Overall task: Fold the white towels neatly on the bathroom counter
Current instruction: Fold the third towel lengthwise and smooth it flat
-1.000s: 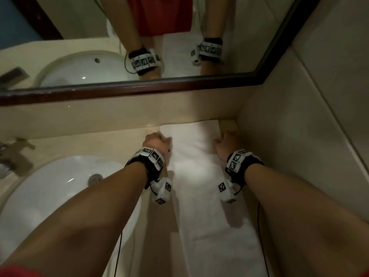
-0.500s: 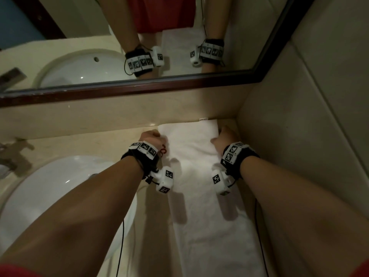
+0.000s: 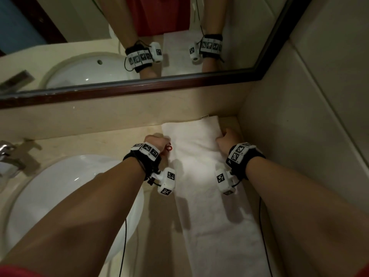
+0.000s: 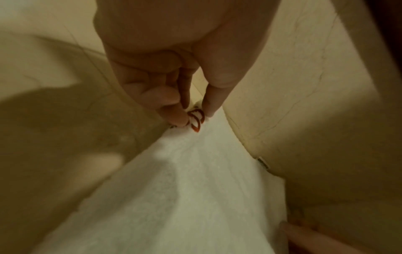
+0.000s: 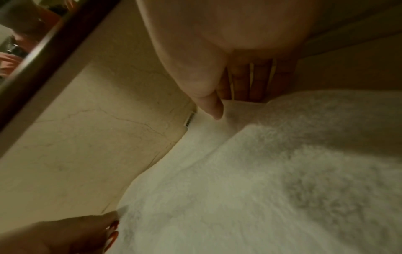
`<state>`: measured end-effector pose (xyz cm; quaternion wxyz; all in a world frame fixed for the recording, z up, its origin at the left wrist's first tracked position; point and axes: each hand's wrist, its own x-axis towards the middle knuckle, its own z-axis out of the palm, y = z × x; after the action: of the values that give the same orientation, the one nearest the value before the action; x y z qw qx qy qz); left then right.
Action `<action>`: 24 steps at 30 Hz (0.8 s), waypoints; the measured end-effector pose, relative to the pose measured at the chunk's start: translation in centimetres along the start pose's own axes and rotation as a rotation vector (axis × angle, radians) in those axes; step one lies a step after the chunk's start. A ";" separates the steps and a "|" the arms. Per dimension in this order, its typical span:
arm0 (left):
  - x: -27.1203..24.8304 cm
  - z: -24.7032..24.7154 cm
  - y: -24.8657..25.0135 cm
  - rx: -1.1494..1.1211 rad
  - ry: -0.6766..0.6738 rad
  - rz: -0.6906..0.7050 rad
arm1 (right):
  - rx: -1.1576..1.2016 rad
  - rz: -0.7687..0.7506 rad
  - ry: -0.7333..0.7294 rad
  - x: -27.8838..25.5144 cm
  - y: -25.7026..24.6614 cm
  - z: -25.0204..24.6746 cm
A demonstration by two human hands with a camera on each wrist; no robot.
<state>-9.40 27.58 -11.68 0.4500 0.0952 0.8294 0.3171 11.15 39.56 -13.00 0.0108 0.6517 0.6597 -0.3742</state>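
A long white towel (image 3: 199, 176) lies lengthwise on the beige counter (image 3: 99, 142), its far end against the back wall. My left hand (image 3: 157, 143) pinches the towel's left edge near the far corner. In the left wrist view its thumb and fingers (image 4: 174, 113) close on the towel (image 4: 185, 189) at a small red loop (image 4: 196, 118). My right hand (image 3: 227, 140) grips the right edge opposite. There, the thumb (image 5: 214, 106) lies on top of the towel (image 5: 261, 171) and the fingers are tucked beneath the raised edge.
A white sink basin (image 3: 60, 196) is sunk in the counter to the left, with a metal faucet (image 3: 8, 156) at the far left. A dark-framed mirror (image 3: 139, 86) hangs above the backsplash. A tiled side wall (image 3: 299, 156) stands close along the towel's right edge.
Both hands have shifted slightly apart and toward the back wall while keeping hold of the towel's edges. The towel's far end now lies flatter against the wall.
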 end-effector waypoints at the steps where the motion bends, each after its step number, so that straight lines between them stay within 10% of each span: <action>1: 0.0 0.0 -0.2 0.059 -0.007 0.011 | 0.004 0.000 0.001 -0.3 0.2 -0.1; 16: -5.6 0.5 -5.3 0.189 -0.334 -0.106 | 0.130 0.159 -0.066 -8.0 4.8 0.7; 24: -5.8 1.0 -7.5 0.076 -0.201 -0.034 | 0.232 0.138 -0.023 -9.0 6.0 1.0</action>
<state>-4.27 19.63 -12.69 0.5324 0.1296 0.7929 0.2666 17.28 30.65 -12.09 -0.0310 0.6881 0.5653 -0.4539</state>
